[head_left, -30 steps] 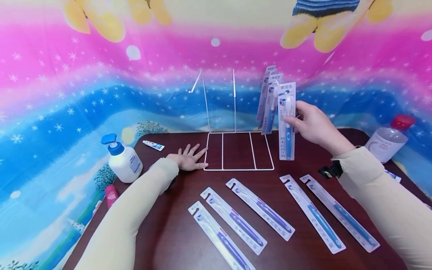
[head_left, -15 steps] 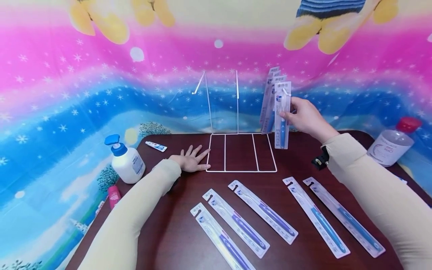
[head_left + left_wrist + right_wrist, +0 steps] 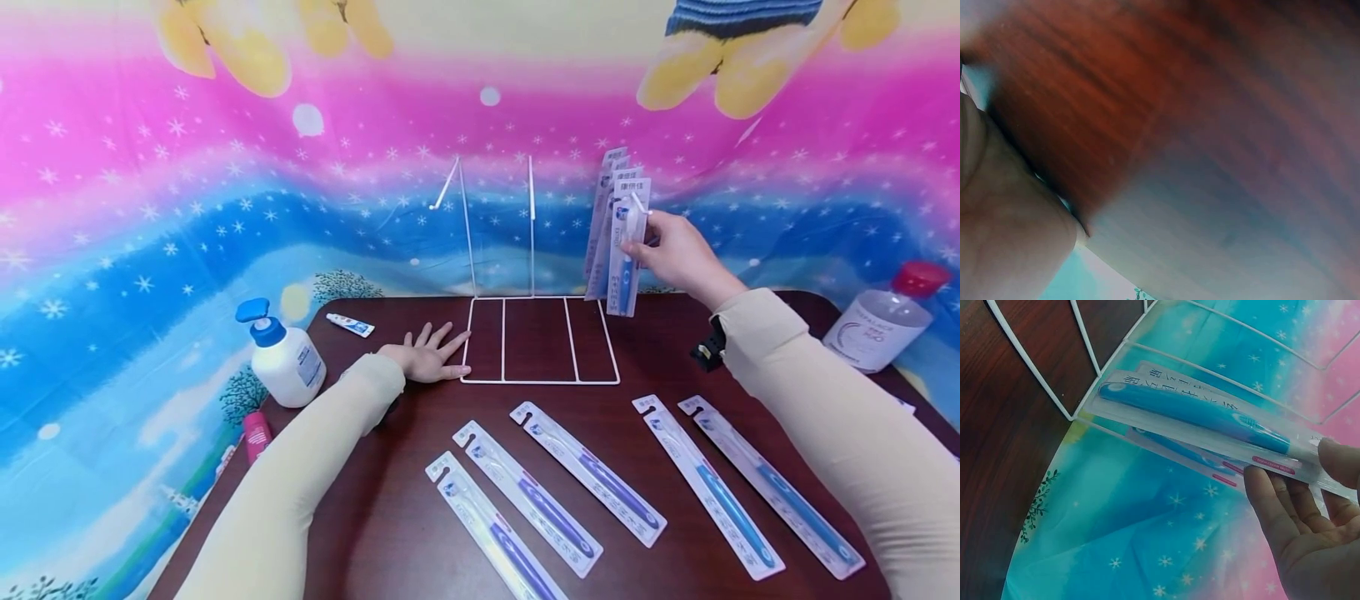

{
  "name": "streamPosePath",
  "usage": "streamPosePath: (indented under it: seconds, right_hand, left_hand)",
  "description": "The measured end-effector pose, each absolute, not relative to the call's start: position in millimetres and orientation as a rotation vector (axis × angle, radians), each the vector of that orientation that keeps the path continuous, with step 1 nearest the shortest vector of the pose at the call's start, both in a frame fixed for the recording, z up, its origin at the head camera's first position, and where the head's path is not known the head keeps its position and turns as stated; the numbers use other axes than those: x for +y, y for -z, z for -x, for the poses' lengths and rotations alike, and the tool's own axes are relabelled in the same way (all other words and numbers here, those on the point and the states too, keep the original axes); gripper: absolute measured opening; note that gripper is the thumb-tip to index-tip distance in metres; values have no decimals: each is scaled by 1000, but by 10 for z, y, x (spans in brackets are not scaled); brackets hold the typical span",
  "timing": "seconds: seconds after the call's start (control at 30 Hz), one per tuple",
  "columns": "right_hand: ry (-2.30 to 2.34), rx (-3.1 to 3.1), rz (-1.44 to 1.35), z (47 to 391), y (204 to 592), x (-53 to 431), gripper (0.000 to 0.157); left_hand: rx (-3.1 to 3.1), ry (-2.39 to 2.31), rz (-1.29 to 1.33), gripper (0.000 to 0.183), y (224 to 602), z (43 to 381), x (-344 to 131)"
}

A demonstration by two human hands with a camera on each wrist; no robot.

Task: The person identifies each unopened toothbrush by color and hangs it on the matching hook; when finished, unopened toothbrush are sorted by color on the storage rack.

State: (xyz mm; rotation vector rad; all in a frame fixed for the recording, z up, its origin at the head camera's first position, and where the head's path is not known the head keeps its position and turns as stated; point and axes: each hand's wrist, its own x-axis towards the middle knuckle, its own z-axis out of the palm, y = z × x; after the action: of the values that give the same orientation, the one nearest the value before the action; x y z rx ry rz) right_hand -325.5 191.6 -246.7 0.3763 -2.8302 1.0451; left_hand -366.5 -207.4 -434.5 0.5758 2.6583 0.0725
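My right hand (image 3: 682, 250) pinches a packaged toothbrush (image 3: 628, 279) with a blue handle between thumb and fingers. This package hangs upright at the right prong of a white wire rack (image 3: 504, 342), and the prong's tip pokes out in front of its top. Behind it hang more packs (image 3: 602, 225) on the same prong. The right wrist view shows the blue-handled toothbrush (image 3: 1191, 415) close up, my thumb on its front and fingers behind. My left hand (image 3: 427, 357) lies spread on the table, fingertips at the rack base's left edge; the left wrist view shows only part of it (image 3: 1016, 212).
Three purple-handled toothbrush packs (image 3: 588, 475) and two blue-handled ones (image 3: 708, 487) lie on the table (image 3: 375, 517) in front. At left stand a pump bottle (image 3: 288, 367), a small tube (image 3: 350, 324) and a pink item (image 3: 257, 435). A red-capped bottle (image 3: 881, 325) is at right.
My right hand has moved the packaged toothbrush back, from in front of the right prong onto it, close against the hanging packs. The left hand stays at the rack base.
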Motion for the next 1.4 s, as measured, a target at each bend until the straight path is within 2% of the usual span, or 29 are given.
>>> streamPosePath:
  seconds: [0.33,0.9,1.2,1.4]
  right_hand:
    - [-1046,-2854,-406,3262,2460,1945,54]
    - [-1011,-2861,-389,3218,2477,2006,44]
    - [-806,-2987,-367,2909,2529,2312,53]
    - [-524,-3098,-533,2562,2876,2591,42]
  left_hand:
    - [2673,-63,-596,85,4438,3712,-2102]
    - [2665,-81,-571,86,4391,3675,-2086]
    - [2654,-99,-597,85,4348,3650,-2079]
    - [2644,-105,-592,86,4366,3683,-2088]
